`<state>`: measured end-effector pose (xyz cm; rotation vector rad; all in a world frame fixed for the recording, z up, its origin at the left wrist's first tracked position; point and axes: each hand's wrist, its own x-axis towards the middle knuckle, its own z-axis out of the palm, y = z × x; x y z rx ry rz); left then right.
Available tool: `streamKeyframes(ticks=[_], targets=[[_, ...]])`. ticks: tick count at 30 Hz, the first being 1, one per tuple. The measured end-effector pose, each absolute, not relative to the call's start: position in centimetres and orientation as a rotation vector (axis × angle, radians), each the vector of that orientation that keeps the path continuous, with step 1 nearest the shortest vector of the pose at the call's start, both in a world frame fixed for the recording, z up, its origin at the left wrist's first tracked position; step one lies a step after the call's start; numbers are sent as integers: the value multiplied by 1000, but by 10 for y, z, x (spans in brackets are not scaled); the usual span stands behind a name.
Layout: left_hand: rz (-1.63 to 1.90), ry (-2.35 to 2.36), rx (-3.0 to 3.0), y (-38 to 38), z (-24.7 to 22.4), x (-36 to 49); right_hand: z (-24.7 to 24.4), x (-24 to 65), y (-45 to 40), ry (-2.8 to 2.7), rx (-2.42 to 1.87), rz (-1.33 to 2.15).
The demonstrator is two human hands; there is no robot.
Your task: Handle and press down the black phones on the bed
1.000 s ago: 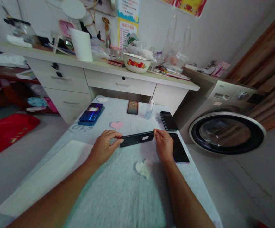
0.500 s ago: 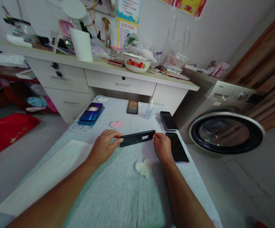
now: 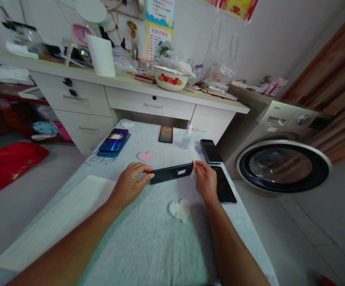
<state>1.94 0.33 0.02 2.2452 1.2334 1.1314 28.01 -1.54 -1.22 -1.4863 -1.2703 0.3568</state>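
A black phone [image 3: 168, 174] is held tilted above the cloth-covered table [image 3: 148, 246], a small pale patch on its face. My left hand [image 3: 133, 182] pinches its left end between thumb and fingers. At its right end is my right hand [image 3: 205, 179], fingers closed at the phone's edge; a small orange-tan bit shows at the fingertips. A dark tablet-like phone [image 3: 226, 186] lies partly behind my right hand. Behind it rests another black phone [image 3: 211, 151]. Blue phones [image 3: 113, 142] are stacked at the back left.
Toward the table's back are a brown phone [image 3: 165, 134] and a clear spray bottle [image 3: 186, 138]. A pale strip [image 3: 56, 222] lies along the left side. Beyond stand a white desk [image 3: 83, 101] and a washing machine [image 3: 279, 131].
My right hand has shifted slightly right and up, its fingers now at the phone's top right corner. My left hand and the phone have hardly moved.
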Motion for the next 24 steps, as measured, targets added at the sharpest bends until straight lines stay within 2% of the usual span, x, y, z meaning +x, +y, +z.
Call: streamKeyframes(ticks=[16,20,24], targets=[[1141,1234,2250,2,1,19,2,276,-22,-1650,-2032,181],[1145,1237,2244,2,1,19,4,275,-23,-1651,-2029,192],[1142,1242,2239,3,0,19,4,276,-22,-1558,-1950,346]])
